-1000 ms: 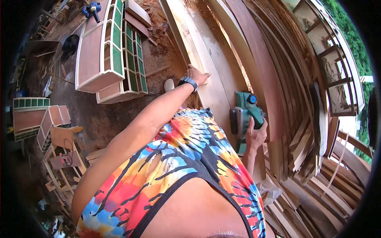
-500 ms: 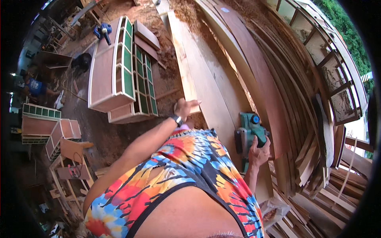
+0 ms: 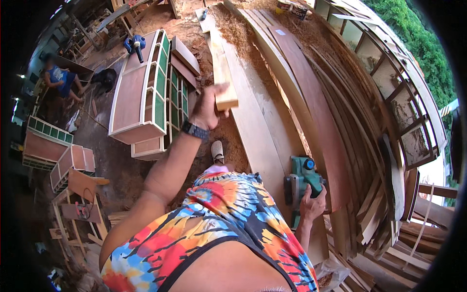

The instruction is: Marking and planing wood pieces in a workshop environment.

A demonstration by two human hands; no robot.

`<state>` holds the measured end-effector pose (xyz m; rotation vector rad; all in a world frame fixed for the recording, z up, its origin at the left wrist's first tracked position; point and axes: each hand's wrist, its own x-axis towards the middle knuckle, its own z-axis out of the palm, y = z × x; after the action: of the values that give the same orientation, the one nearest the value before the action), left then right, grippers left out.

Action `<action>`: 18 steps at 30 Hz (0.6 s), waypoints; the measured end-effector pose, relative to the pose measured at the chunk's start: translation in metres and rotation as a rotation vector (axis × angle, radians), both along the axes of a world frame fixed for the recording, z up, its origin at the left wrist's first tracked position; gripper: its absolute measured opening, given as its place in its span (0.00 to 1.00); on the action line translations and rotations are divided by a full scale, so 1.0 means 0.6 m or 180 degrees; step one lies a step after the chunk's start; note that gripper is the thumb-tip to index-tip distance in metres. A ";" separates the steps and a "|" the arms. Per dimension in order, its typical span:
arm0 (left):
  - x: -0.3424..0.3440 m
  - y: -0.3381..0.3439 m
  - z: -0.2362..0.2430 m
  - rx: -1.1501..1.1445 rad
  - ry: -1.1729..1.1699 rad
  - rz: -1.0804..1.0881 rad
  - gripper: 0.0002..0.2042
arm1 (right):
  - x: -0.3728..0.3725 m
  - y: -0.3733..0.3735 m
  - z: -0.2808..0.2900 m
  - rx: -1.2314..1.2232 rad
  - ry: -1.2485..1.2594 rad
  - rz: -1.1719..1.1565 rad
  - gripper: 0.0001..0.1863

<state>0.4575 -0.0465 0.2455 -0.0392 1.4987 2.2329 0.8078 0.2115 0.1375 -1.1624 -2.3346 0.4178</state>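
Note:
My left hand (image 3: 206, 108), a dark watch on its wrist, is wrapped round the near end of a long pale wooden plank (image 3: 223, 65). That plank runs away from me along the left side of a wide light board (image 3: 253, 121). At my right side, my right hand (image 3: 313, 204) grips the handle of a green electric planer (image 3: 304, 177) with a blue knob. The planer rests on the boards, its underside hidden.
Drawer-like cabinets (image 3: 138, 92) with green panels stand on the left, a blue power tool (image 3: 135, 46) on top. Stacked long timber (image 3: 360, 126) fills the right, by a mesh-panelled frame (image 3: 389, 73). A person (image 3: 61, 80) sits far left near a dark animal (image 3: 104, 79). Wood shavings cover the ground.
My left hand has moved forward and left, and the plank's near end has shifted with it. My right hand stays on the planer. The view has tilted slightly.

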 end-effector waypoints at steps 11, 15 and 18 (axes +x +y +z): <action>-0.061 0.022 0.100 0.0680 0.0312 -0.0271 0.26 | 0.001 -0.003 -0.004 0.0243 0.0079 -0.0047 0.26; -0.067 0.028 0.115 0.0680 0.0214 -0.0355 0.28 | 0.001 -0.006 0.001 0.0168 0.0005 -0.0145 0.26; -0.069 0.031 0.123 0.0658 0.0302 -0.0313 0.29 | -0.002 -0.007 0.003 0.0251 0.0114 -0.0165 0.26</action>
<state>0.4163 -0.0280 0.3195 0.2027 1.2790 2.3249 0.8069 0.2073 0.1395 -1.1660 -2.2641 0.3225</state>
